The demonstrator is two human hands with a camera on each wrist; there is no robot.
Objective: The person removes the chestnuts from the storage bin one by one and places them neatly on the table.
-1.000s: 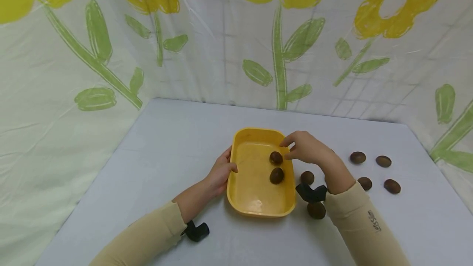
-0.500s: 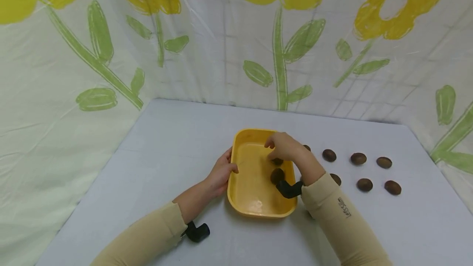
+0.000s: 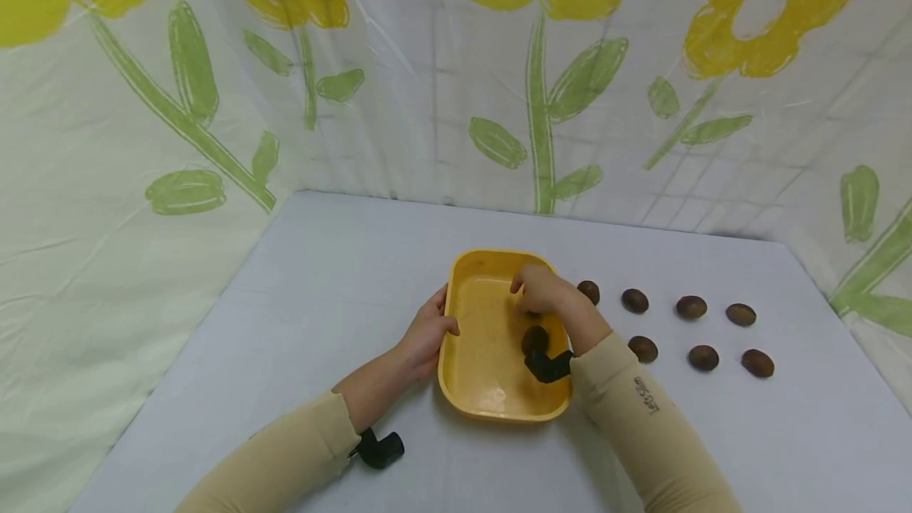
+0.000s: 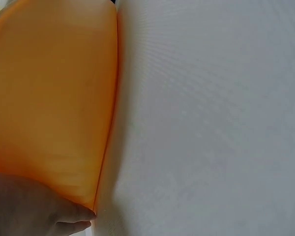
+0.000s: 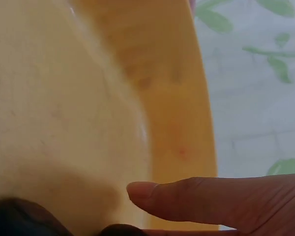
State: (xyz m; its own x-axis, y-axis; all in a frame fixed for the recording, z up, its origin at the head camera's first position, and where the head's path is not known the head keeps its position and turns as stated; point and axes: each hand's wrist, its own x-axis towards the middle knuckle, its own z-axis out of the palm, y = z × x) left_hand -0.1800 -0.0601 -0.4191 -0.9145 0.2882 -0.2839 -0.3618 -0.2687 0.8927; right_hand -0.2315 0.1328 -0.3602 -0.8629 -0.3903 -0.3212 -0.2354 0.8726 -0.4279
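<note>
A yellow tray (image 3: 484, 386) stands upright on the table, with two dark brown egg-shaped things inside near its right wall. My left hand (image 3: 422, 335) grips the tray's left side, thumb over the rim and fingers against the outer wall. Over the tray's right half, my right hand (image 3: 545, 291) reaches down with bent fingers onto the farther brown egg-shaped thing (image 3: 533, 313), mostly hidden beneath it. The nearer brown egg-shaped thing (image 3: 536, 339) lies below that hand. In the right wrist view a straight digit (image 5: 172, 199) lies just above a dark round edge; I cannot tell whether it is pinched.
More brown egg-shaped things, such as one brown egg-shaped thing (image 3: 703, 358), lie in two rows on the white table (image 3: 342, 260) to the right of the tray. A flower-printed curtain (image 3: 399, 101) rises behind the table. Black wrist mounts (image 3: 381, 450) stick out from both sleeves.
My right hand has moved left from the tray's right rim to over the farther egg-shaped thing, then dipped lower. My left hand and the tray have stayed put.
</note>
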